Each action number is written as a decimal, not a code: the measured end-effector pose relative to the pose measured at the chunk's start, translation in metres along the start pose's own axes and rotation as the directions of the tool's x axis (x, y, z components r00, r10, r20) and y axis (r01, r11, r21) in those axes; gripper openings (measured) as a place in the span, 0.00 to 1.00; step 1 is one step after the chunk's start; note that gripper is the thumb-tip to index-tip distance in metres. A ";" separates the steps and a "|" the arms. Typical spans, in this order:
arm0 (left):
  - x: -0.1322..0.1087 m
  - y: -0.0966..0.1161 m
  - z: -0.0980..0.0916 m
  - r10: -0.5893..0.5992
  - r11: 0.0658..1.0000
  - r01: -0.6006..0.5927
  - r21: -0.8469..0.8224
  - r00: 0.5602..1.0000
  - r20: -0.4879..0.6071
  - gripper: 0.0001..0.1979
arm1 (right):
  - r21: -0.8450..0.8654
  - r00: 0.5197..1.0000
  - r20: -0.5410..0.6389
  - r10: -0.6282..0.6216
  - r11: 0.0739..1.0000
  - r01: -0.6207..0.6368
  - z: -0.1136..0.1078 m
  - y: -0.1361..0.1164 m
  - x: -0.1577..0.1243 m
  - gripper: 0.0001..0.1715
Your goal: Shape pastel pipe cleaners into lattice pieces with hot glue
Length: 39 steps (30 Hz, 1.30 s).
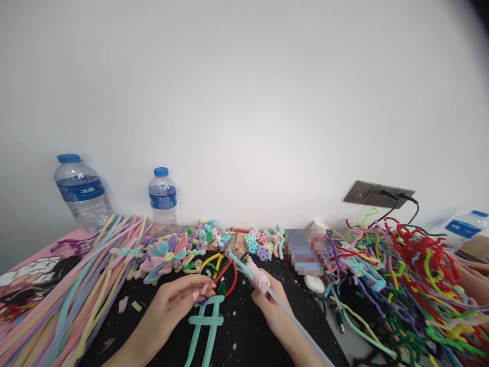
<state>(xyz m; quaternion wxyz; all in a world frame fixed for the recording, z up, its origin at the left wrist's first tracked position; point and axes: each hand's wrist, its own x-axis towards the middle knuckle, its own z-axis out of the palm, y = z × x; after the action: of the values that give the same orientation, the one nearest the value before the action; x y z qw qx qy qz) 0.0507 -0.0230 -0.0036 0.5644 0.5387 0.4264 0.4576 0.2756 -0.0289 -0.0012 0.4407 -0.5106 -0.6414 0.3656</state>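
Observation:
My right hand [273,300] is wrapped round a pale pink glue gun [261,281], with a long translucent glue stick [298,324] running out of its back toward me. A light blue strip [242,266] shows along the gun's front. Across from it, my left hand [178,295] has its thumb and fingertips pinched together; what lies between them is too small to make out. Just beyond those fingertips is a red pipe cleaner loop [234,280]. Crossed mint-green pipe cleaners [206,320] lie below the left fingers on the black mat [237,346].
Long pastel pipe cleaners [110,275] spread at left, beside fuzzy flowers [166,257]. Water bottles [163,196] stand against the wall. At right are a blurred-out phone [304,251], a white case [314,283], a tangle of coloured pipe cleaners [412,275] and another person's hand [471,280].

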 end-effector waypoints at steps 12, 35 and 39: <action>0.004 0.001 0.002 -0.227 0.936 0.201 -0.290 0.972 -0.059 0.11 | -0.094 0.996 -0.083 0.030 0.995 -0.038 0.003 0.011 -0.006 0.08; -0.002 0.002 0.013 -0.458 0.720 0.401 -0.567 0.888 0.046 0.10 | 0.016 1.000 -0.014 0.026 1.000 -0.025 0.015 0.017 -0.014 0.09; -0.002 0.001 0.012 -0.445 0.733 0.400 -0.550 0.894 0.058 0.10 | 0.038 0.999 -0.022 0.044 0.998 -0.043 0.016 0.016 -0.014 0.10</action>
<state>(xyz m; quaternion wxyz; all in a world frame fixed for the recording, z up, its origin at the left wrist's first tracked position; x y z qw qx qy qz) 0.0620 -0.0277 -0.0018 0.7666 0.2250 0.4098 0.4402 0.2666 -0.0392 -0.0236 0.4496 -0.5201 -0.6181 0.3811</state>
